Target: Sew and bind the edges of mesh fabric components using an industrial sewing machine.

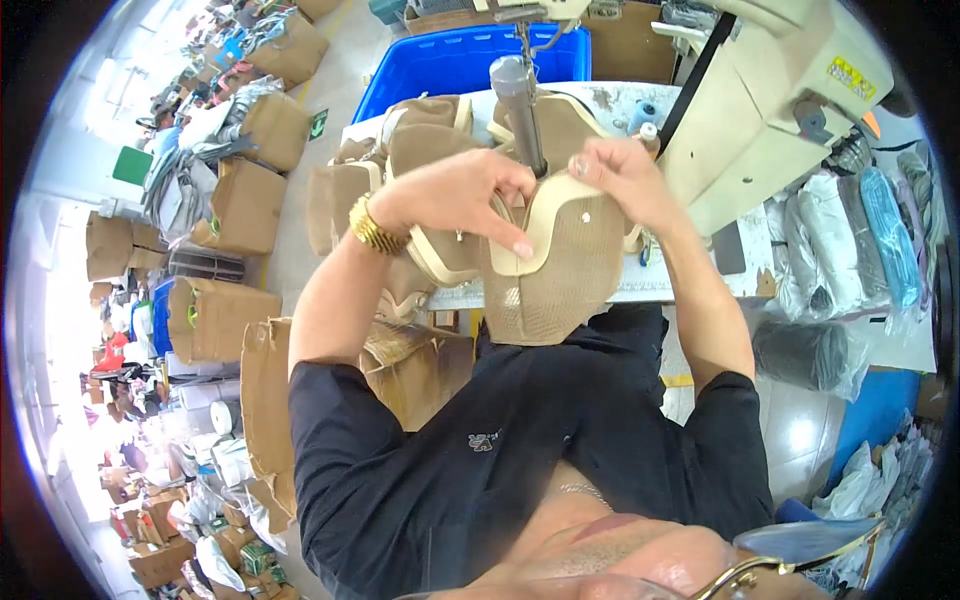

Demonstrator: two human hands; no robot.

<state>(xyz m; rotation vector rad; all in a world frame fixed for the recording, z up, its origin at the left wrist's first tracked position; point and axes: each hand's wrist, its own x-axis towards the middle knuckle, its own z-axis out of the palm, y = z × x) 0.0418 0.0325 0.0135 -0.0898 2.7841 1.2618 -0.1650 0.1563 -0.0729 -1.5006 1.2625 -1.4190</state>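
Note:
A tan mesh sewn piece [560, 290] with a wide cream trim band [545, 225] hangs in front of me, over the near edge of the work table. My left hand [465, 195], with a gold watch at its wrist, grips the band's left part. Its thumb lies on the front, and the fingers curl behind, partly hidden. With thumb and fingers together, my right hand [630, 180] pinches the upper right edge of the band. Just beyond the piece rises the grey post [516, 105] of a sewing machine, its foot of the post hidden by the work.
More brown pieces with cream edging [430, 140] are heaped left of the post. The cream machine body [770, 110] stands at the right, near thread spools [645, 118]. Behind is a blue bin [440, 55]. Wrapped rolls [830, 240] lie right; cardboard boxes [235, 320] line the left.

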